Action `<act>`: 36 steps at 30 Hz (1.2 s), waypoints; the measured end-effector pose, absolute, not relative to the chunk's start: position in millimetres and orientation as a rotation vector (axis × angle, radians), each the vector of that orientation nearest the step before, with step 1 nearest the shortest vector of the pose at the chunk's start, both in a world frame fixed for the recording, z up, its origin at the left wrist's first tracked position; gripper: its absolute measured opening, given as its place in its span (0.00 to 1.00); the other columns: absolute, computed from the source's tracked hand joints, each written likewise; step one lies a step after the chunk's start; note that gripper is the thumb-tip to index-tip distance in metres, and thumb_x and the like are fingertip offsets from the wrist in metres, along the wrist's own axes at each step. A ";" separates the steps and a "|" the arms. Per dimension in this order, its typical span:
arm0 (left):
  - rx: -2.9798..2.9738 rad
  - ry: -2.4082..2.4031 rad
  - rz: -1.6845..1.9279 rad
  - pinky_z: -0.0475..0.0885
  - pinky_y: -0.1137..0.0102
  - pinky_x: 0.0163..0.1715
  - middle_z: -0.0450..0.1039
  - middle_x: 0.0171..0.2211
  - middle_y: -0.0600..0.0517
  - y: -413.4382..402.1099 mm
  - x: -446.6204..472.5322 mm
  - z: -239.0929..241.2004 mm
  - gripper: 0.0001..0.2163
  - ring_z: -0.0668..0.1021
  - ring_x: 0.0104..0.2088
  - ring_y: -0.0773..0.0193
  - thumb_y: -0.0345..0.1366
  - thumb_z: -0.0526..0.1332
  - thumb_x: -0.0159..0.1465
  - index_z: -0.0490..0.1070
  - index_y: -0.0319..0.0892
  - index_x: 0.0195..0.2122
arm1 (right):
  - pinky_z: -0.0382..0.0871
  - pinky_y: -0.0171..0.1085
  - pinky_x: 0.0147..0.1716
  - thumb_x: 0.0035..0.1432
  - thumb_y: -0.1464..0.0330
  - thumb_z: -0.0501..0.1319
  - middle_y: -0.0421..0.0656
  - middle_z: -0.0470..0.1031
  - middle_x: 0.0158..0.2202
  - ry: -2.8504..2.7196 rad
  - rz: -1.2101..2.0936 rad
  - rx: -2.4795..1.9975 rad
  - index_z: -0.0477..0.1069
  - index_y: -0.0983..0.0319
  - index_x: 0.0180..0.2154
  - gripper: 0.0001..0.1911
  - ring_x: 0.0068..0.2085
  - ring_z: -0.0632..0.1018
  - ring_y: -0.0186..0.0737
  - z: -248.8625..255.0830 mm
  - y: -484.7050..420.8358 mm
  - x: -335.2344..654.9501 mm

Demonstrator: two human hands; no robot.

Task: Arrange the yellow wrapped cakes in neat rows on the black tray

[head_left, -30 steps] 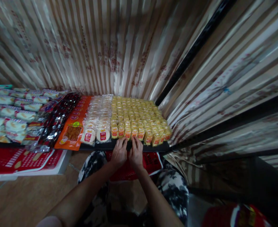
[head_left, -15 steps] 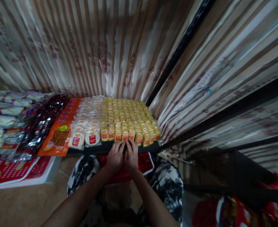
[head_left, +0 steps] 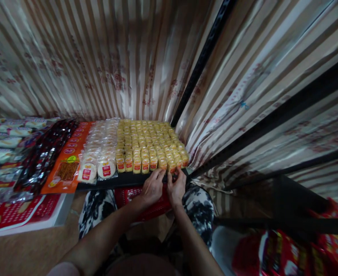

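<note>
Rows of small yellow wrapped snack packets (head_left: 148,140) with red labels fill the right end of a black shelf (head_left: 128,180). My left hand (head_left: 154,187) reaches the front row, its fingertips closed together at the bottom of one yellow packet (head_left: 162,163). Beside it, my right hand (head_left: 176,188) has thumb and fingers at the lower front of the neighbouring yellow packet (head_left: 172,165), which leans slightly. Fingertips partly cover the bottoms of both packets. Left of the yellow rows are clear-wrapped round white crackers (head_left: 106,168) in two rows.
Farther left lie an orange snack bag (head_left: 63,168), dark shiny packets (head_left: 46,153) and white wrapped packs (head_left: 2,155). A striped curtain (head_left: 99,57) and black metal posts (head_left: 200,65) border the shelf. Below are a red basket (head_left: 128,193) and, lower right, red bags (head_left: 284,253).
Both hands have shifted right along the front row and moved slightly apart, now at packets nearer the right end. The view has swung a little to the right.
</note>
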State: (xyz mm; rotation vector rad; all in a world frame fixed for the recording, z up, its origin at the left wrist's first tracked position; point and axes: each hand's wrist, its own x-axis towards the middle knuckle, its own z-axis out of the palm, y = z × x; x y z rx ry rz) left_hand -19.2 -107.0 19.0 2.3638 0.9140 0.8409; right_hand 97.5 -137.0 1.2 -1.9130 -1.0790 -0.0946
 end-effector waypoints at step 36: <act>1.960 1.082 1.116 0.71 0.69 0.44 0.67 0.45 0.46 -111.1 -54.8 14.9 0.19 0.74 0.38 0.67 0.22 0.46 0.55 0.64 0.38 0.46 | 0.71 0.39 0.35 0.53 0.59 0.57 0.49 0.63 0.40 -1.131 -0.086 -1.728 0.64 0.65 0.48 0.24 0.36 0.71 0.38 25.1 -146.2 46.4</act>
